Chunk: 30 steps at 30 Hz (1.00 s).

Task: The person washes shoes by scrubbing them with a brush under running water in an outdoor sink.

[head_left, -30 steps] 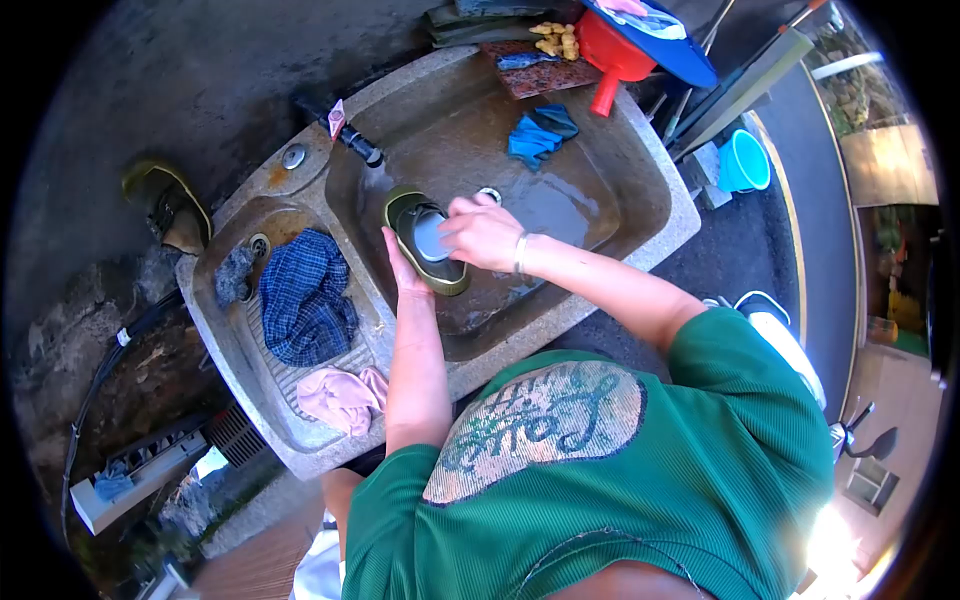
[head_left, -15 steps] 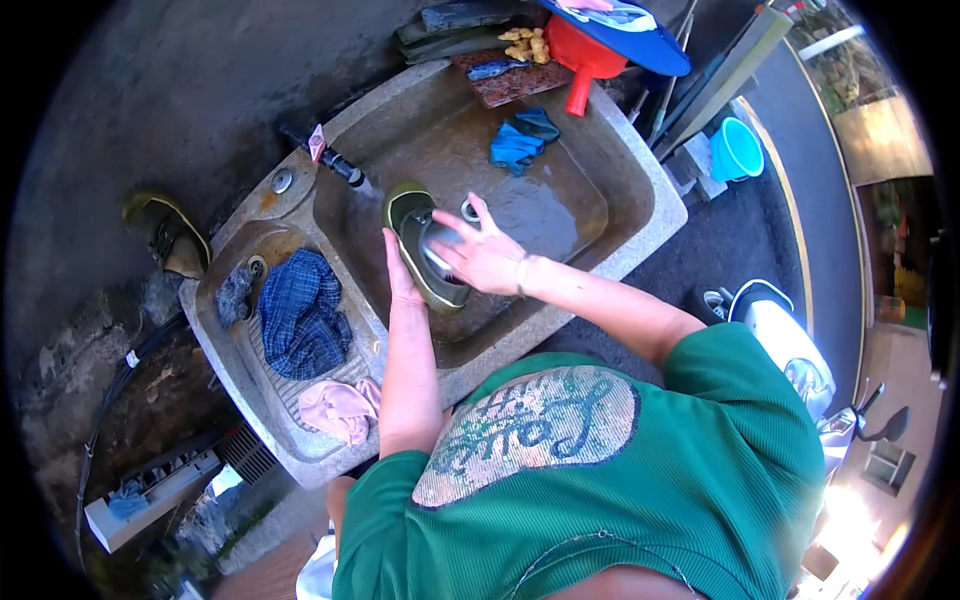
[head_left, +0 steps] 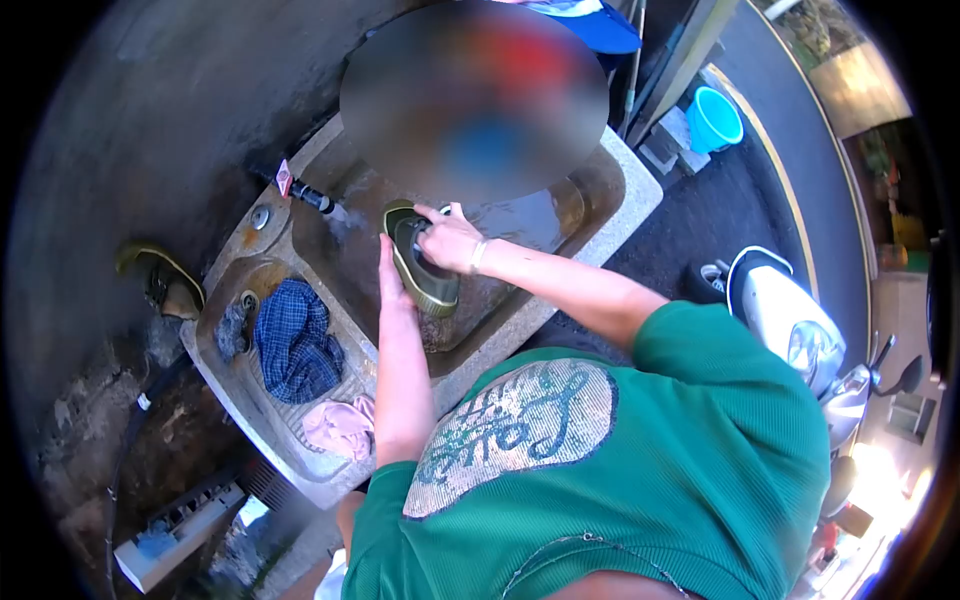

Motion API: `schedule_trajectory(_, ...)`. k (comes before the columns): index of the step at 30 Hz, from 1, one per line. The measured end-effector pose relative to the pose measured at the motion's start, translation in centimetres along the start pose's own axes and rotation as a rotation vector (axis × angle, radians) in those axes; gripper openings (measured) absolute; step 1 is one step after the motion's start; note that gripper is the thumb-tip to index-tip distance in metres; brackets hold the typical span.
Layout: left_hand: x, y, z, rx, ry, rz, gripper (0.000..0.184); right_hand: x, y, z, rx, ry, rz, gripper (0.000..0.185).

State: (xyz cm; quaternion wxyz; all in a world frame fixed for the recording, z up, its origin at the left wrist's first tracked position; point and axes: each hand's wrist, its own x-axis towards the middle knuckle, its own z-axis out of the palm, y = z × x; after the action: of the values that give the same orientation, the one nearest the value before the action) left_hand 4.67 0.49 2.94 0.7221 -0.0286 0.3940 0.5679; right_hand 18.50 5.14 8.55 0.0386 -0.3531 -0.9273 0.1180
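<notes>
A dark green shoe (head_left: 428, 280) with an olive rubber sole is held tilted over the large basin of the stone sink (head_left: 640, 190). My left hand (head_left: 392, 275) grips it from the left side, fingers partly hidden behind the sole. My right hand (head_left: 452, 240) is at the shoe's opening with its fingers curled and one finger stretched toward the far end. A small greyish patch shows under those fingers; I cannot make out what it is. To the left, water runs from the black tap (head_left: 318, 200) into the basin.
A blue checked cloth (head_left: 295, 340) and a pink cloth (head_left: 342, 428) lie in the smaller ribbed basin. Another shoe (head_left: 165, 280) rests left of the sink. A turquoise bucket (head_left: 714, 120) and a white scooter (head_left: 785, 320) stand at the right. A blur covers the sink's far end.
My right hand has gone from spread, moving fingers over the shoe to curled fingers at its opening. The left hand keeps its grip. The view has shifted slightly.
</notes>
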Motion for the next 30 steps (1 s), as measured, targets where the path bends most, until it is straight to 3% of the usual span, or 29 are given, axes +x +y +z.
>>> schedule_trajectory(2, -1.2, 1.6, -0.6, -0.080, -0.068, -0.066, 0.064, -2.0, -0.9, -1.2, 0.170, 0.009, -0.156, 0.021)
schedule_trajectory(3, -1.0, 1.8, -1.5, -0.091, -0.199, -0.058, 0.064, -2.2, -1.0, -1.1, 0.205, 0.035, -0.162, 0.020)
schedule_trajectory(5, -0.3, 0.4, -0.5, 0.000, -0.055, 0.002, 0.065, -0.5, -0.4, -0.6, 0.006, 0.009, -0.076, 0.022)
schedule_trajectory(6, -0.1, -0.1, 0.3, 0.062, 0.041, 0.018, 0.065, 0.7, -0.4, -1.7, -0.123, -0.197, -0.013, 0.025)
schedule_trajectory(7, 0.1, 0.1, 0.1, 0.055, 0.021, -0.001, 0.065, 1.3, -0.2, -1.3, -0.056, -0.199, 0.026, 0.027)
schedule_trajectory(11, -0.7, 3.0, -1.3, 0.046, -0.066, -0.022, 0.073, -1.8, -0.7, -0.9, 0.170, 0.037, -0.237, 0.022)
schedule_trajectory(14, -0.8, 0.8, 0.6, 0.074, -0.007, 0.039, 0.071, 0.7, 0.0, -1.0, -0.057, 0.017, -0.102, 0.013)
schedule_trajectory(15, 0.3, 0.7, -0.4, 0.060, -0.025, 0.041, 0.070, 0.9, 0.0, -1.1, 0.031, -0.012, -0.062, 0.014)
schedule_trajectory(18, -0.5, 2.5, -2.3, 0.010, -0.035, 0.001, 0.071, -2.1, -1.3, -2.0, 0.166, 0.030, -0.242, 0.017)
schedule_trajectory(19, 0.2, 2.8, -4.1, -0.004, -0.209, 0.023, 0.070, -2.4, -1.3, -1.6, 0.224, 0.041, -0.280, 0.018)
schedule_trajectory(22, -1.6, 0.6, 0.6, 0.078, 0.056, 0.120, 0.069, 0.5, -0.4, -1.4, -0.033, 0.087, -0.199, 0.016)
schedule_trajectory(25, 0.2, 1.2, -2.2, 0.090, -0.031, 0.087, 0.069, 0.3, -0.7, -1.4, -0.012, 0.043, -0.174, 0.016)
schedule_trajectory(27, -2.0, 3.1, -0.9, 0.041, 0.006, 0.036, 0.072, -2.3, -1.6, -2.1, 0.156, 0.071, -0.348, 0.016)
schedule_trajectory(28, -1.6, 3.0, -1.7, 0.056, -0.019, 0.067, 0.072, -2.6, -2.1, -2.2, 0.240, 0.111, -0.320, 0.016)
schedule_trajectory(30, -2.7, 1.9, 0.4, 0.103, 0.038, 0.120, 0.072, -0.9, -1.6, -2.8, 0.074, 0.083, -0.267, 0.016)
